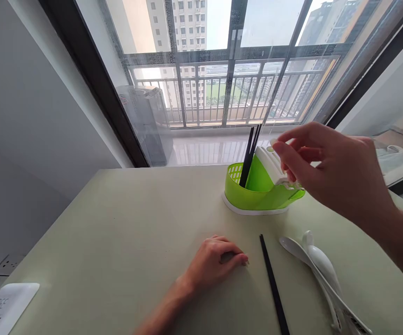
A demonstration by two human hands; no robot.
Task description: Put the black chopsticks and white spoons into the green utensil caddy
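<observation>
My right hand (330,163) hovers above the right side of a green and white cutlery holder (250,200), thumb and index fingertips pinched together. Whether anything small sits between those fingertips, I cannot make out. Black chopsticks (248,158) stand tilted in the holder's open left compartment. On the table rests my left hand (215,260), its fingers curled in and the thumb meeting the index finger, with nothing visible in it. Just right of it lies a black chopstick (273,281). White spoons (322,265) lie crossed over each other farther right, below my right forearm.
The pale table (128,223) reaches back to a large window (201,83) with dark frames. A white device with a digital display (4,307) is at the near left corner. A wall socket (8,265) is beside the table's left edge.
</observation>
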